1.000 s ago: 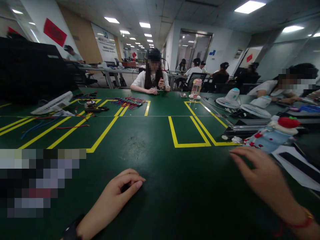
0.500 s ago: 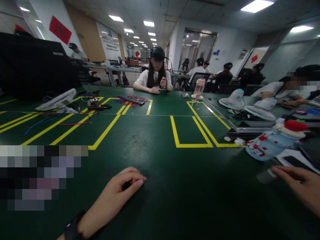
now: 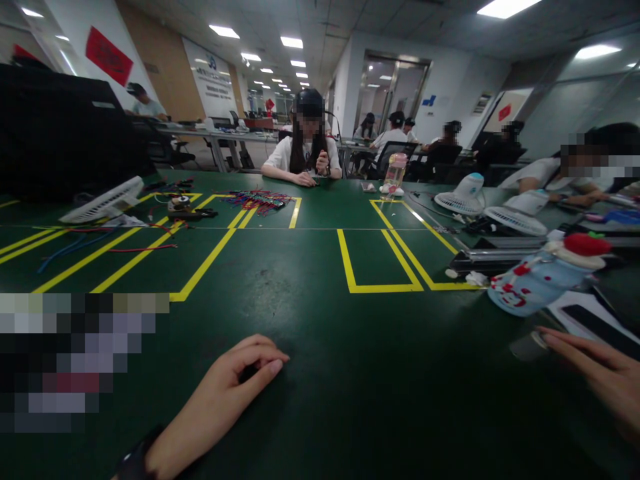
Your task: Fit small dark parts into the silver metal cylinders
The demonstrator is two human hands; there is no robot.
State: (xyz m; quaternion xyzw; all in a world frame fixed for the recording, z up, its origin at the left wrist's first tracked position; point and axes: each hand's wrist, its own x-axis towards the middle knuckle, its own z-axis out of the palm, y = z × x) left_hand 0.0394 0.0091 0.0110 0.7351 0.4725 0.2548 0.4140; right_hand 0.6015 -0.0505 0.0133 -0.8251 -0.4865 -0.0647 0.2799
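Fingertips of my right hand (image 3: 600,377) touch a small grey cylinder (image 3: 529,347), its long axis lying leftward from them, not clasped. My left hand (image 3: 225,393) rests curled, holding nothing, well apart.

hands (image 3: 400,380) on green table (image 3: 320,320) — small cylinder (image 3: 525,347)

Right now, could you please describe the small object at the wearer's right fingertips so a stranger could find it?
On the green table, look near its right edge, just in front of the pale blue bottle lying on its side. The right hand reaches a small grey cylinder, plain and dull, unlike the red-spotted bottle.
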